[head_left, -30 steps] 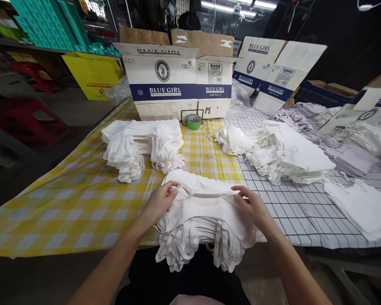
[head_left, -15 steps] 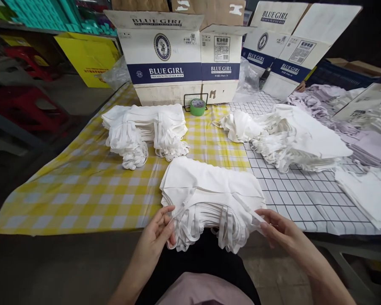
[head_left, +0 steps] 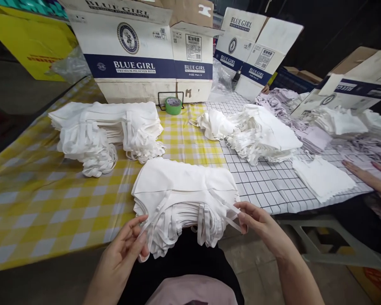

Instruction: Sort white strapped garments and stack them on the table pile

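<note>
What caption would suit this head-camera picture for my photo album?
Left hand and right hand pinch the straps of the top piece on a stack of white garments, on a checked table.

Open yellow cloth (head_left: 51, 199) left of stack (head_left: 184, 182)

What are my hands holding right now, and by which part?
The top white garment of the near stack, by its straps: left hand pinches the left strap, right hand the right strap.

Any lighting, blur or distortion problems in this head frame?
Head view: bright, even light; the white stack is nearly washed out. Wide-angle bend curves the table edge and boxes. Left hand and right hand, pinching straps, are sharp; upper right is dark.
</note>
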Demonstrator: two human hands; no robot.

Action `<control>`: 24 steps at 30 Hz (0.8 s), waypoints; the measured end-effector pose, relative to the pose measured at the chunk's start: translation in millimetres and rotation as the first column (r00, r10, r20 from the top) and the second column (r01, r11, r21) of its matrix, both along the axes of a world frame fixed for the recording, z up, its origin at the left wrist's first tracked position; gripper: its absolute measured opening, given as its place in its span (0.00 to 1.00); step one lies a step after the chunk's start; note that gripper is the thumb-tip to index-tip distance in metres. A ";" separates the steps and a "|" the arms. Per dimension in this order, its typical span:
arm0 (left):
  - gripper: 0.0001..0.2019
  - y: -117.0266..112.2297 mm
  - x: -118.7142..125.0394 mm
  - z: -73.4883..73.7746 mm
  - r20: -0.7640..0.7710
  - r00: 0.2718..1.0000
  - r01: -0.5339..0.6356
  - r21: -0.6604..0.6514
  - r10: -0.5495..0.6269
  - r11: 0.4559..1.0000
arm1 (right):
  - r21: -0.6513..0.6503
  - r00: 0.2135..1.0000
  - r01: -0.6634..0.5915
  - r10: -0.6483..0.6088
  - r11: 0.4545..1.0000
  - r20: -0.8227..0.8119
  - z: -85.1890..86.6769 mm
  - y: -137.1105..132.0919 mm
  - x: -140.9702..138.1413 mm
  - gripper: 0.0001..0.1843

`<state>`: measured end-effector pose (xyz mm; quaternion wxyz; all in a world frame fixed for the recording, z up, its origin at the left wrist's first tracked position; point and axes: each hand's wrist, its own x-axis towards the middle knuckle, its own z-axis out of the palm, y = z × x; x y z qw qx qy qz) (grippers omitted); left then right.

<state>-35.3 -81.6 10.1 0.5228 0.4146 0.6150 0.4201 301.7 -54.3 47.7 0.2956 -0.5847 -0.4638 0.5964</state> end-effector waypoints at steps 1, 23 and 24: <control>0.23 0.2 -1.6 -0.9 -0.018 1.000 0.005 -0.008 -0.005 1.000 | 0.008 1.000 0.006 -0.006 1.000 -0.007 0.3 -0.3 0.5 0.14; 0.22 157.1 -47.7 -8.5 -0.790 0.607 0.231 0.072 -0.085 0.970 | 0.337 0.703 -0.089 -0.181 0.937 0.688 -42.2 127.9 20.7 0.24; 0.21 166.2 -45.0 -9.1 -0.781 0.615 0.237 0.056 -0.105 0.970 | 0.328 0.701 -0.106 -0.163 0.939 0.694 -46.8 136.3 16.7 0.26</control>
